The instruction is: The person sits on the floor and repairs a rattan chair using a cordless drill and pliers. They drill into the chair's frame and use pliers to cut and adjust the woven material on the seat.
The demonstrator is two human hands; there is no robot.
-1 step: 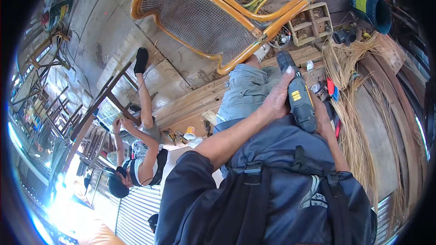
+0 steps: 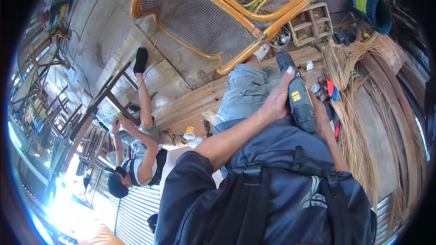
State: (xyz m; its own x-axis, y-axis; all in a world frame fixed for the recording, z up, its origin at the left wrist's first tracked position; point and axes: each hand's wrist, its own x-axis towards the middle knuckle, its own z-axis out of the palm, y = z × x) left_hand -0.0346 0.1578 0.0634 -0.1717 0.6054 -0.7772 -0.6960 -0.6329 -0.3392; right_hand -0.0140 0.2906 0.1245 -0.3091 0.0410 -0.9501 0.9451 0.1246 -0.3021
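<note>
Nearest the cam: dark backpack (image 2: 272,204) w/ straps fills the lower frame. Just beyond it, both hands wrap a cordless drill (image 2: 297,97), dark grey body w/ yellow patch, chuck pointing away toward the chair. Left hand (image 2: 278,100) is curled on the drill's left side, thumb up along the body. Right hand (image 2: 321,118) is mostly hidden behind the drill, seems to grip from the right; fingers can't be made out. Drill sits over the person's lap, above grey shorts (image 2: 245,90). Right of it: bundle of pale reed strands (image 2: 352,109) on the plank floor (image 2: 190,100). Farther: orange rattan chair (image 2: 218,13) w/ woven mesh seat, lying tilted. Far left: another person (image 2: 138,154) works at a wooden frame (image 2: 102,102).
</note>
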